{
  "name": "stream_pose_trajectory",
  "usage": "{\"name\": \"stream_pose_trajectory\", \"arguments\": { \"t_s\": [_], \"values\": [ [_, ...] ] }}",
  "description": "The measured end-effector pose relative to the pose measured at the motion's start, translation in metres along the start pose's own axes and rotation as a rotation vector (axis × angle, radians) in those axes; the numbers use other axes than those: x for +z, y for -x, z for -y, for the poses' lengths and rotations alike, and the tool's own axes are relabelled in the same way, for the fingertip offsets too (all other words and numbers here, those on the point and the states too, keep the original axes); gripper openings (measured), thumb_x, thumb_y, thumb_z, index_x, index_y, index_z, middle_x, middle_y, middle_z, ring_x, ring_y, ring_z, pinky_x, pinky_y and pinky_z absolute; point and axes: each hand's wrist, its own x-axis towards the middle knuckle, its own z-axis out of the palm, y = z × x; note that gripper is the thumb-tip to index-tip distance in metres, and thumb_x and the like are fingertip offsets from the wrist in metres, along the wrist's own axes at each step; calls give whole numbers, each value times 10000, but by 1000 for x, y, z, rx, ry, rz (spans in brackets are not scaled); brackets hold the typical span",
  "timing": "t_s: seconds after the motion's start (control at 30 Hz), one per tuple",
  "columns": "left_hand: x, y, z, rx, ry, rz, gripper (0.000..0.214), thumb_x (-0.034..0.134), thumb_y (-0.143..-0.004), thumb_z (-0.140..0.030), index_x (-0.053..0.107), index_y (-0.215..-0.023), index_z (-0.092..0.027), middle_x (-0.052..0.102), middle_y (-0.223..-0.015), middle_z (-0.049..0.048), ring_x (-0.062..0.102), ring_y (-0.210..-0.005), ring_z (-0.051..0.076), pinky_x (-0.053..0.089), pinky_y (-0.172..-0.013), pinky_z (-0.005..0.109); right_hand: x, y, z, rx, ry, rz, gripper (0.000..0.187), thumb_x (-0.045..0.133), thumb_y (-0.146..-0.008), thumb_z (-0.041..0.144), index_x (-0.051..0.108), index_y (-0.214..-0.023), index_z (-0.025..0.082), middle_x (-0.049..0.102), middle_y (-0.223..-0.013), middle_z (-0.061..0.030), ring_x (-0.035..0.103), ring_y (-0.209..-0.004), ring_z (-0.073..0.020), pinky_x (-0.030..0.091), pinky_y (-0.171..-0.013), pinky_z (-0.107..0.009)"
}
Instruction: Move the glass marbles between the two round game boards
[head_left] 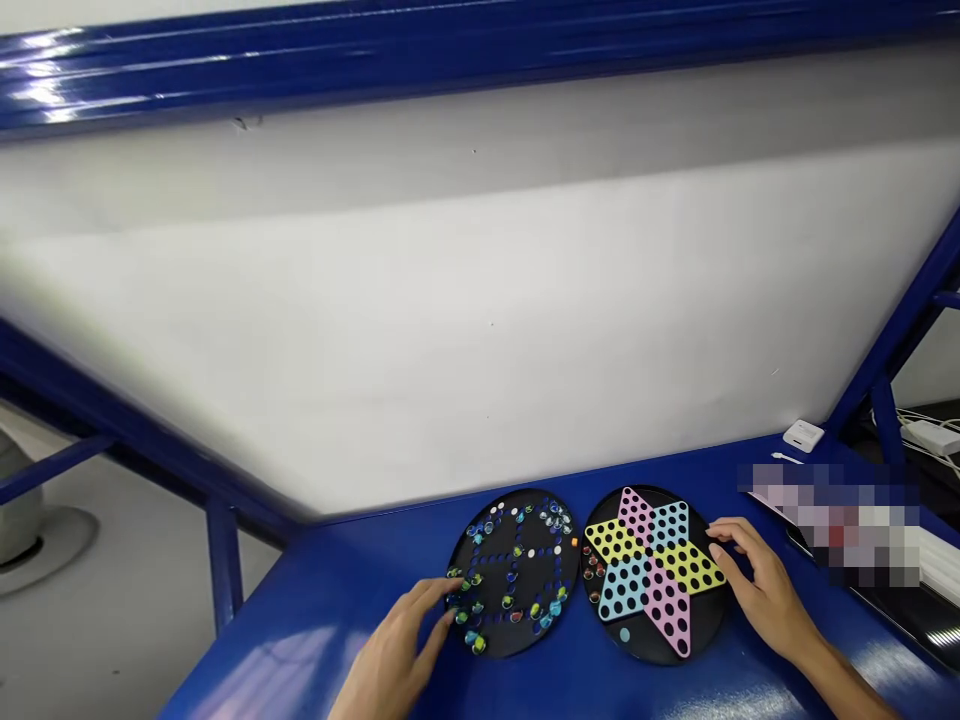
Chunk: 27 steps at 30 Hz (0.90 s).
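A round black game board holds several glass marbles in green, blue and clear tones, scattered over its dimples. My left hand is at its left edge, thumb and forefinger apart, the fingertips near a group of green marbles; whether they touch one I cannot tell. Beside it lies a second round black board carrying a star of pink, yellow and blue triangles with black holes. Reddish marbles sit along its left side. At its right rim is my right hand, fingers bent and thumb apart, nothing visible in it.
Both boards lie on a blue tabletop with a white panel behind. A small orange cube is between the boards. To the right are a white adapter, a cable end and a blurred-out dark item.
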Motion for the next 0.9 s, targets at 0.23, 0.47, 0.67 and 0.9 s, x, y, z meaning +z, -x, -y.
{"name": "stream_pose_trajectory", "arguments": {
  "t_s": [0.23, 0.47, 0.67, 0.9],
  "values": [
    [20, 5, -56, 134, -35, 164, 277, 535, -922, -394, 693, -1146, -356, 709, -1155, 11, 654, -1085, 225, 522, -952, 337, -1, -1, 0, -25, 6, -9, 292, 491, -960, 477, 649, -1046, 247, 651, -1128, -70, 637, -1071, -242, 560, -916, -357],
    [20, -16, -82, 106, -93, 187, 254, 434, -976, -337, 664, -931, -240, 692, -907, 19, 656, -865, 228, 495, -793, 357, 0, -1, 1, -24, 0, -10, 288, 476, -969, 478, 629, -1054, 249, 644, -1116, -69, 640, -1043, -230, 559, -892, -349],
    [35, -27, -131, 295, 35, 88, 197, 463, -983, -287, 640, -1068, -287, 687, -1035, 13, 644, -943, 199, 491, -838, 327, 0, -2, -2, -37, 13, -9, 282, 485, -964, 470, 642, -1037, 248, 646, -1131, -75, 631, -1080, -245, 551, -921, -371],
    [62, -38, -150, 349, -60, 125, 228, 503, -973, -204, 691, -1076, -283, 720, -1036, 2, 620, -954, 215, 479, -847, 354, -2, -1, 1, -34, -3, -18, 268, 487, -964, 465, 630, -1028, 248, 648, -1115, -64, 641, -1052, -229, 560, -891, -341]
  ]
}}
